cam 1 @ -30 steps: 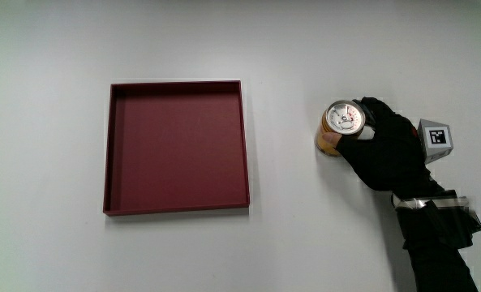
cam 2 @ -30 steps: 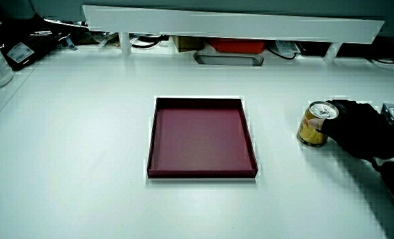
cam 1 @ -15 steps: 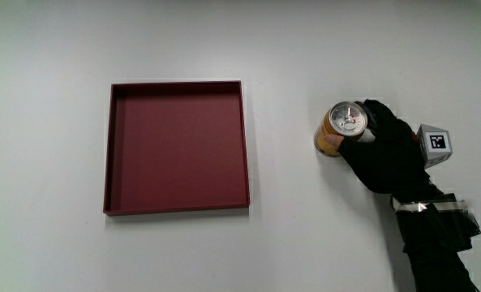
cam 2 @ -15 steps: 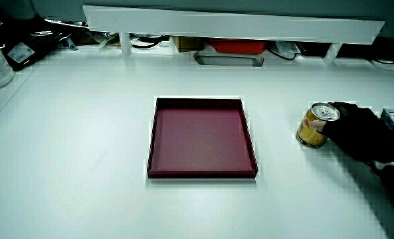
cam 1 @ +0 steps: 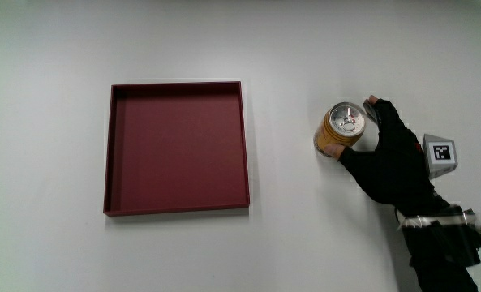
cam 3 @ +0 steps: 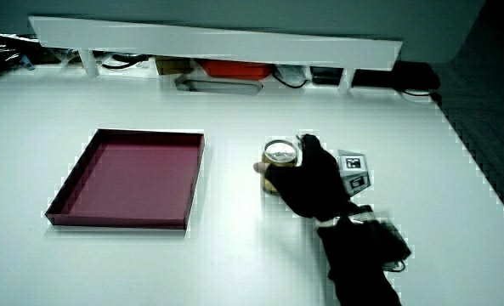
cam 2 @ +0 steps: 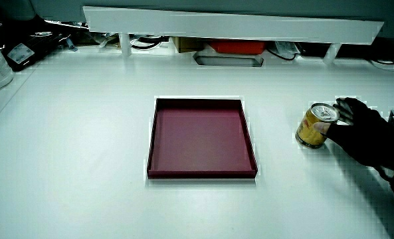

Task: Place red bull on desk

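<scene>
While the Red Bull can [cam 1: 341, 130] stands upright on the counter [cam 1: 305, 243], well apart from the red tray [cam 1: 176, 147] | hand [cam 1: 390, 158] beside it, fingers spread, gripping nothing | judged: placement done, hand clear so the can stays up.

can [cam 1: 340, 130]: gold, silver top | tray [cam 1: 175, 147]: dark red | hands [cam 1: 390, 162]: black glove | cube [cam 1: 440, 154]: black-white pattern

hand [cam 1: 390, 158] | grip loosened since earlier, fingers now spread beside can [cam 1: 339, 129]
</scene>
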Demonstrator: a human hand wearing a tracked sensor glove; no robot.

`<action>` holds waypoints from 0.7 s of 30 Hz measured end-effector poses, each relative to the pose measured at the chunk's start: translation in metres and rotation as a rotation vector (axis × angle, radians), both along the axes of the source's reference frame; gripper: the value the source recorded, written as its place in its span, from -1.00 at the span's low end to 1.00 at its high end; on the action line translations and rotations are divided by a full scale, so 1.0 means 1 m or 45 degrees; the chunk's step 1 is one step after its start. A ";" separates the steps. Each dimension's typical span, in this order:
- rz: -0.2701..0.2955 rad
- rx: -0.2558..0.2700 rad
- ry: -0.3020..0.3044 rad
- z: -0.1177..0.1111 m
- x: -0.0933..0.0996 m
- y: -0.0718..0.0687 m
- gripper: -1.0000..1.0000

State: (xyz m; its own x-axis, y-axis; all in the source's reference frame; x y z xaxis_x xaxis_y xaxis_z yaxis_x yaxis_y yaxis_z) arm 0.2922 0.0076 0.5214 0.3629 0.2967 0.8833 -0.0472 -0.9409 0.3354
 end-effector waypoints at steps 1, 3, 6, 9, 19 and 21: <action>-0.022 0.022 0.013 -0.006 -0.003 0.002 -0.85; -0.042 -0.003 0.083 -0.018 -0.008 0.008 -0.92; -0.054 -0.054 0.142 -0.033 -0.010 0.019 -1.00; -0.066 -0.087 0.215 -0.043 -0.009 0.032 -1.00; -0.027 -0.149 0.340 -0.076 -0.008 0.087 -1.00; -0.075 -0.107 0.404 -0.082 -0.009 0.096 -1.00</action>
State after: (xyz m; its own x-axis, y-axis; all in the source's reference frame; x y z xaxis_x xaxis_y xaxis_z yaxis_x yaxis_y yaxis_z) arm 0.2830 0.1038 0.4393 0.6348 0.3342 0.6966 0.0190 -0.9081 0.4184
